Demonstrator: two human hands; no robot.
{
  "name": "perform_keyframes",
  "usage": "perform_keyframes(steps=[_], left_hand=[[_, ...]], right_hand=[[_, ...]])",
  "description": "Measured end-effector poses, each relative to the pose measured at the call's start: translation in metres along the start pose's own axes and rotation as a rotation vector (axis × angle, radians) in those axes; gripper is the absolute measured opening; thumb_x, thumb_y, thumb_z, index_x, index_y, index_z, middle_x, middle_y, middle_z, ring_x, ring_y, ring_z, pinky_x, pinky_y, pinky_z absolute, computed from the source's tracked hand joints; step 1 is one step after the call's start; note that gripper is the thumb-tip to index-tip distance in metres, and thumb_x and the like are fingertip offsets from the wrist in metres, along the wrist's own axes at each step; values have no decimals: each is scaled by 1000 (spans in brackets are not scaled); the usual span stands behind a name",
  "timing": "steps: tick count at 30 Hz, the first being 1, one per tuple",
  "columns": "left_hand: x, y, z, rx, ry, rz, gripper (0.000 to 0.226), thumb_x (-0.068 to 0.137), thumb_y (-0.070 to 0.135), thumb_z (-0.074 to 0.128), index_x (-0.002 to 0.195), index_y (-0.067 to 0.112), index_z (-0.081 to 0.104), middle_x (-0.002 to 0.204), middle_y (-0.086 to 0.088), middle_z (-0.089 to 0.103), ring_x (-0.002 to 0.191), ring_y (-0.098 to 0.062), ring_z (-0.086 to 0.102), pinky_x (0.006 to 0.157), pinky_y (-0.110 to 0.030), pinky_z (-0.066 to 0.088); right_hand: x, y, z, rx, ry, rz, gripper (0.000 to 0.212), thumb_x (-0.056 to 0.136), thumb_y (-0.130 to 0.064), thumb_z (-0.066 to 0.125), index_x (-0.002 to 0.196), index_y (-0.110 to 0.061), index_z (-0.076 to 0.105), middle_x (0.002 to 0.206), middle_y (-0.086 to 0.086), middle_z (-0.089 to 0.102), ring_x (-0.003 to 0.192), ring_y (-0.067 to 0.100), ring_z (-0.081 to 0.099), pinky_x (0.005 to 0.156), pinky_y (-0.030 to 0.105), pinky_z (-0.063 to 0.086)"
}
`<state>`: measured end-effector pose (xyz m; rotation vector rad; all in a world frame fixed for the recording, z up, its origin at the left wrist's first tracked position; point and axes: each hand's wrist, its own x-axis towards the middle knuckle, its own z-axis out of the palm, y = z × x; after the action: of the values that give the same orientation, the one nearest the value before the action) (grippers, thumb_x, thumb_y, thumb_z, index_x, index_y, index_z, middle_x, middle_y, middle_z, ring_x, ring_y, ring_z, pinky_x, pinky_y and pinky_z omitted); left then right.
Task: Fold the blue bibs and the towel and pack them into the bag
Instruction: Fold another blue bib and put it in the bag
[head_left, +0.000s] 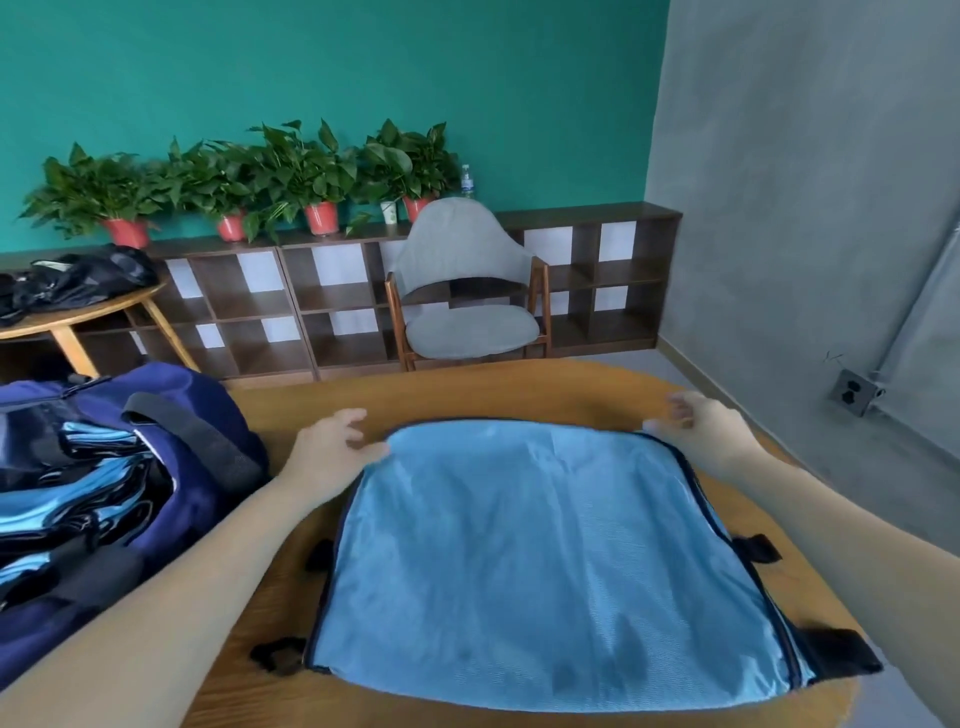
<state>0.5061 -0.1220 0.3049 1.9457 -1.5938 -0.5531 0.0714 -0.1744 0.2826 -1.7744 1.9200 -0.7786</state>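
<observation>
Navy fabric fills my left edge: the bag (171, 447) sits on the wooden table (519, 389) with its mouth gaping, and inside I see a stack of light-blue folded pieces with dark trim, which I take to be bibs already packed. I cannot tell whether the towel is among them. A dark strap (192, 431) lies across the opening, and I judge it could snag anything I slide in later unless it is pushed aside.

Moving right, my left hand (332, 447) holds the far-left corner of the blue bib (545, 561), thumb on the cloth and fingers curled loosely past the edge; the pinch looks light. The bib lies flat in the middle of the table, near edge by me, black tabs sticking out on both sides.

At the far-right corner, my right hand (701, 431) rests against the bib's dark-trimmed edge. It is motion-blurred, so I cannot tell whether the fingers are pinching the cloth or only touching it.

My worry is the slick mesh: if one corner slips while the other lifts, the fold goes skewed. The loose side tabs could also tuck under and bulk the fold, and the near edge lies close to the table rim, so a careless pull toward me could drag it off.
</observation>
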Motion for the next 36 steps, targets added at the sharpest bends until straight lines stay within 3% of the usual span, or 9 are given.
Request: perform_keyframes(steps=[6, 10, 14, 19, 22, 24, 26, 30, 36], left_hand=[[-63, 12, 33, 185, -11, 248, 55, 94, 38, 69, 145, 28, 54, 141, 4, 60, 126, -16, 57, 106, -25, 40], [-125, 23, 72, 234, -207, 284, 57, 99, 53, 53, 153, 39, 36, 161, 6, 35, 146, -12, 34, 121, -28, 24], [-147, 12, 85, 493, -304, 129, 73, 97, 76, 19, 160, 44, -1, 170, 0, -13, 155, -25, -17, 126, -47, -6], [-111, -11, 69, 562, -244, 236, 80, 90, 82, 5, 160, 43, 4, 171, 1, -4, 156, -18, -10, 126, -41, -7], [-38, -16, 52, 730, -156, 294, 75, 97, 72, 9, 162, 34, 15, 170, -3, 10, 157, -21, 0, 126, -45, -6], [-1, -4, 37, 745, -17, 203, 66, 105, 58, 14, 163, 25, 13, 169, -10, 14, 157, -28, 6, 126, -50, 1], [7, 15, 37, 586, 84, 236, 59, 109, 46, 23, 162, 21, 18, 166, -13, 23, 155, -29, 18, 126, -45, 15], [-29, 32, 66, 566, -36, 337, 58, 108, 45, 34, 161, 24, 25, 165, -10, 27, 153, -28, 23, 124, -43, 20], [-78, 22, 106, 569, -249, 114, 79, 94, 78, 15, 162, 37, 10, 170, -12, 0, 155, -37, -6, 124, -56, -2]], right_hand=[[-53, -12, 25, -238, -90, -311, 48, 96, -53, 57, 136, -26, 59, 140, -9, 57, 132, 12, 49, 108, 27, 38], [-84, -15, 47, -377, -253, -523, 73, 90, -77, 39, 146, -31, 47, 152, -11, 43, 143, 7, 33, 119, 25, 24], [-92, 2, 59, -496, -338, -440, 85, 85, -89, 12, 158, -45, 14, 166, -18, 7, 154, 10, -2, 126, 41, 0], [-98, -5, 63, -577, -307, -307, 86, 85, -89, 9, 158, -44, 11, 168, -12, 7, 155, 21, 2, 125, 48, 5], [-105, -27, 59, -807, -55, -275, 85, 86, -86, 4, 118, -29, 59, 125, -1, 59, 111, 24, 56, 90, 38, 44], [-108, -45, 50, -811, 82, -313, 80, 86, -82, 1, 73, -22, 53, 76, -4, 61, 65, 17, 56, 62, 31, 39], [-106, -49, 42, -757, 141, -404, 82, 87, -79, -2, 70, -23, 56, 61, -8, 55, 52, 15, 49, 58, 29, 41], [-98, -20, 41, -648, -188, -539, 70, 96, -74, 24, 144, -30, 50, 139, -8, 55, 129, 15, 49, 111, 35, 36], [-119, 2, 57, -567, -289, -469, 76, 93, -78, 12, 159, -40, 15, 166, -15, 13, 153, 10, 8, 125, 40, 7]])
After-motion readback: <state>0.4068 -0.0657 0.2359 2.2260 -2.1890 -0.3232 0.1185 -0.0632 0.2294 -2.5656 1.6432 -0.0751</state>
